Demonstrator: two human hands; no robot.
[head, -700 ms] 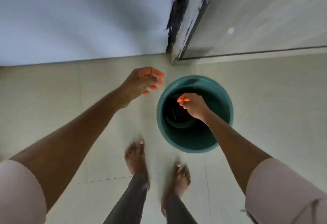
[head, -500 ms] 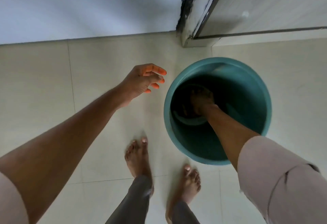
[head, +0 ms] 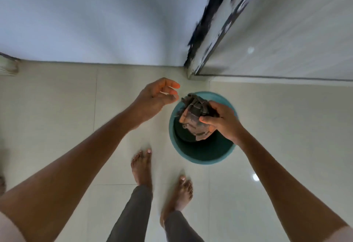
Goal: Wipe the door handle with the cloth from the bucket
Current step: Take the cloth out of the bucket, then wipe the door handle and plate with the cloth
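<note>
A teal bucket (head: 200, 157) stands on the pale tiled floor just in front of my feet. My right hand (head: 223, 121) is shut on a crumpled dark brown cloth (head: 194, 117), held above the bucket's mouth. My left hand (head: 156, 98) hovers to the left of the cloth with its fingers apart and curled, holding nothing, its fingertips close to the cloth's edge. The door (head: 286, 28) rises at the upper right; its handle is out of view.
A worn door frame (head: 208, 37) with peeling dark paint meets the floor behind the bucket. A white wall (head: 95, 18) fills the upper left. My bare feet (head: 142, 167) stand on the tiles near the bucket.
My right hand reached down into the bucket and has come up holding the dark cloth. The view rose away from the bucket. My left hand stayed open beside the bucket.
</note>
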